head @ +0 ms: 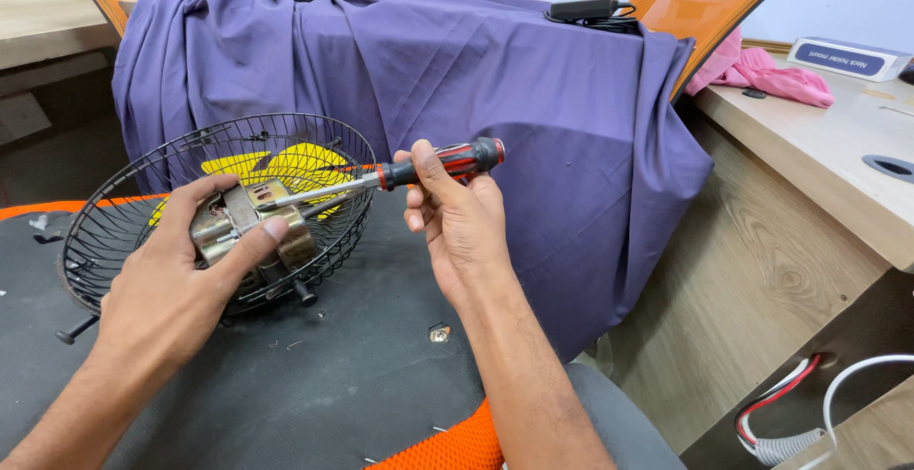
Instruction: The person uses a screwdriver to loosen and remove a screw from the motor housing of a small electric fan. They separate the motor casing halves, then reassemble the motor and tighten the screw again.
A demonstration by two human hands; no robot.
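Note:
My left hand point(176, 270) grips a small metal fan motor point(249, 227) that sits on the back of a black wire fan guard point(143, 184). Yellow fan blades point(300, 165) show through the guard. My right hand point(455, 213) holds a screwdriver point(419, 170) with a red and black handle. Its steel shaft points left and the tip rests on the top of the motor. The guard lies tilted on a black mat point(314, 375).
A purple cloth point(495, 99) drapes a bulky object behind the fan. A loose screw point(439, 334) lies on the mat. A wooden desk point(828, 146) stands at the right with a pink cloth point(762, 70) and a box point(847, 57). Wires point(790, 413) hang below it.

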